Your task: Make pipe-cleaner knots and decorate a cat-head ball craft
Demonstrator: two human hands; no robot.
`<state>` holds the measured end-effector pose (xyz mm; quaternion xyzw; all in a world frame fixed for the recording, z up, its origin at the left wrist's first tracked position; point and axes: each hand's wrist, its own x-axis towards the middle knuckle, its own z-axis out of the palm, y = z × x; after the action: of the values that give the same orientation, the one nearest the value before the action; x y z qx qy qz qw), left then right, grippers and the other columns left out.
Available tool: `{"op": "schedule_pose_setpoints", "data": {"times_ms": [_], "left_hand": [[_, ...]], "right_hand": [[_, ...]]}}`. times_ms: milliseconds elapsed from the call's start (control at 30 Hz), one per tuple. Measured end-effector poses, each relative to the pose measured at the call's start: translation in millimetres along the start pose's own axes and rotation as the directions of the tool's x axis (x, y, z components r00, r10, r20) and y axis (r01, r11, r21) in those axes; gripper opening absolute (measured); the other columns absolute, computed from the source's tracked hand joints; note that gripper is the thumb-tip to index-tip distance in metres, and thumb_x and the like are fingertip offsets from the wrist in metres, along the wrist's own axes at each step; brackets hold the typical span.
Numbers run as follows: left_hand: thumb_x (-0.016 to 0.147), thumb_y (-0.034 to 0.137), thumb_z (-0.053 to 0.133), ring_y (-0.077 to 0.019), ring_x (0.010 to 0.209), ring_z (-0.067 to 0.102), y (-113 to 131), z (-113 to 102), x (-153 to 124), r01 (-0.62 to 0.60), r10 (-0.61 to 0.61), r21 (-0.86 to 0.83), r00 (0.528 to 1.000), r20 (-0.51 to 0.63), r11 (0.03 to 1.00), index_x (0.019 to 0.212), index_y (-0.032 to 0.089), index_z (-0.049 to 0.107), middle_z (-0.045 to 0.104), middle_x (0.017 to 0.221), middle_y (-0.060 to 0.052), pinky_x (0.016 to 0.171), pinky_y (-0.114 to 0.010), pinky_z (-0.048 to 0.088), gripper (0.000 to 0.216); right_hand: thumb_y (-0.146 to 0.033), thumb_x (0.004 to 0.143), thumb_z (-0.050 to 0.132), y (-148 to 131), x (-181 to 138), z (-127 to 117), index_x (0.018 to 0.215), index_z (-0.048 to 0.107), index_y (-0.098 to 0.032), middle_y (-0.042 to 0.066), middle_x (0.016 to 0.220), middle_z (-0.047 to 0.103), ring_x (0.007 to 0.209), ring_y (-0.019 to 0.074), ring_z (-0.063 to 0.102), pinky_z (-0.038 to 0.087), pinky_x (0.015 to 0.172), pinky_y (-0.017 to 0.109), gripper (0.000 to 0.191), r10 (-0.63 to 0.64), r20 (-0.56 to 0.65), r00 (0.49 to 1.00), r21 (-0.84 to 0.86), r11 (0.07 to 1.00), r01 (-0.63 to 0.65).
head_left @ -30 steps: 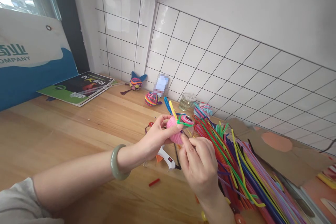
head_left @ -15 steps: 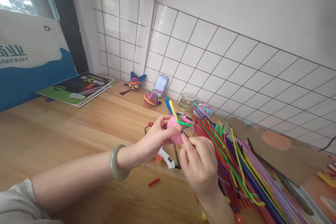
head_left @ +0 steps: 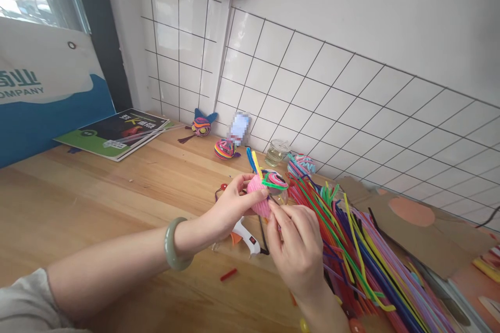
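Note:
My left hand (head_left: 234, 200) is closed around a pink pipe-cleaner ornament (head_left: 254, 185) over the table. Blue and yellow pipe-cleaner loops stick up from its top, and a green-edged eye shape with pink and dark rings sits on its right side. My right hand (head_left: 297, 242) is pinched at the ornament's lower right edge. A thin dark strand shows by those fingertips, though what exactly they grip is mostly hidden. Below the hands lies a white glue gun (head_left: 247, 237) with an orange trigger, partly covered by them.
Many loose pipe cleaners (head_left: 367, 250) spread over the right side. A glass jar (head_left: 277, 152), a striped ornament (head_left: 224, 149), a blue-eared ornament (head_left: 202, 124) and a blurred phone (head_left: 239, 128) stand along the wall. Magazines (head_left: 117, 132) lie far left. A red stick (head_left: 228, 274) is nearer.
My right fingertips have shifted slightly up and left against the ornament's lower edge. The left hand keeps its hold, and the whole view has shifted a little.

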<state>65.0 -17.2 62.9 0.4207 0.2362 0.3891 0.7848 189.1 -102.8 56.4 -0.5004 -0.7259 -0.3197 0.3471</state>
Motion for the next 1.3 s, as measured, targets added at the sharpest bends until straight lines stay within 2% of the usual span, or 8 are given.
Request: {"op": "schedule_pose_setpoints", "data": {"times_ms": [167,400,767,1000,1300], "left_hand": [[0.077,0.032,0.069,-0.0138,0.079,0.060,6.8,-4.3,2.1,-0.011,0.011,-0.008,0.999,0.037,1.000,0.105,0.014,0.052,0.060,0.101,-0.008,0.074,-0.030,0.052,0.037],[0.080,0.032,0.065,-0.0132,0.074,0.061,17.4,-7.8,6.8,0.001,0.000,-0.016,1.000,0.021,1.000,0.104,0.014,0.052,0.062,0.095,-0.008,0.068,-0.029,0.053,0.033],[0.079,0.038,0.066,-0.0147,0.071,0.063,22.6,-9.0,6.6,0.038,-0.039,0.020,0.999,0.038,0.999,0.114,0.017,0.050,0.064,0.098,-0.008,0.063,-0.029,0.054,0.044],[0.079,0.040,0.065,-0.0179,0.077,0.065,18.9,-12.6,9.6,0.059,-0.058,-0.016,0.995,0.083,0.998,0.114,0.018,0.050,0.063,0.104,-0.010,0.069,-0.036,0.056,0.043],[0.080,0.041,0.063,-0.0186,0.075,0.065,15.3,-15.5,12.1,0.131,-0.120,-0.075,0.983,0.137,0.989,0.114,0.016,0.052,0.065,0.100,-0.012,0.070,-0.037,0.056,0.043]], "right_hand": [[-0.003,0.080,0.061,0.8,2.0,0.5,0.106,0.058,-0.011,0.011,0.089,0.065,0.083,0.0207,0.059,0.050,0.075,0.041,0.028,0.047,-0.031,0.998,0.062,0.997,-0.045],[-0.004,0.079,0.062,2.1,2.7,-0.9,0.104,0.060,-0.011,0.010,0.085,0.066,0.080,0.0206,0.061,0.050,0.075,0.041,0.026,0.029,-0.019,0.999,0.066,0.997,-0.027],[-0.002,0.082,0.055,10.3,-1.5,0.1,0.123,0.056,-0.017,0.008,0.086,0.062,0.081,0.0193,0.060,0.050,0.076,0.040,0.044,-0.054,0.022,0.998,0.051,0.997,0.052],[0.000,0.081,0.056,10.8,-1.6,-0.6,0.123,0.057,-0.017,0.008,0.085,0.060,0.081,0.0193,0.057,0.049,0.074,0.040,0.045,-0.061,0.040,0.997,0.095,0.994,0.057],[-0.001,0.082,0.056,11.1,-2.0,0.1,0.124,0.056,-0.018,0.008,0.086,0.060,0.081,0.0183,0.055,0.049,0.071,0.039,0.045,-0.057,0.025,0.998,0.115,0.992,0.054]]}}
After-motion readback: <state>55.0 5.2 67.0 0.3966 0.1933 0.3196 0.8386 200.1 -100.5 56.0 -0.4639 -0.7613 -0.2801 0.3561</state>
